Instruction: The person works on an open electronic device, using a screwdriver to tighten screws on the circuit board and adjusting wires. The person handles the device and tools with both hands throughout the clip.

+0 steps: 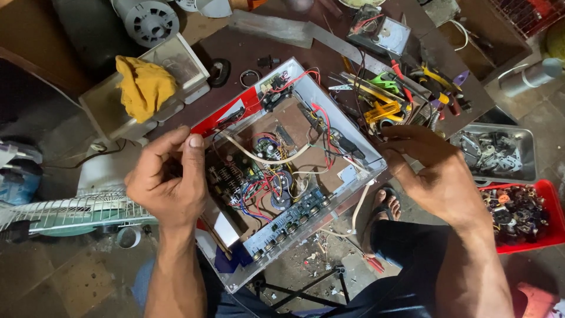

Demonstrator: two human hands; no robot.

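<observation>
An open electronics case (pixel 329 194) with clear walls lies tilted across my lap and the low table edge. Inside are circuit boards, red, black and white wires, capacitors and a front row of knobs. My left hand (pixel 168 182) grips the case's left wall, thumb up along the rim. My right hand (pixel 438 176) holds the right corner of the case, fingers curled near the wires there. A red panel (pixel 232 112) runs along the far left edge.
A pile of pliers and screwdrivers (pixel 400 94) lies beyond the case. A yellow cloth (pixel 144 85) rests on a clear box at the left. At the right stand a metal tray (pixel 527 138) of parts and a red tray (pixel 544 194). A fan grille (pixel 65 212) lies at the lower left.
</observation>
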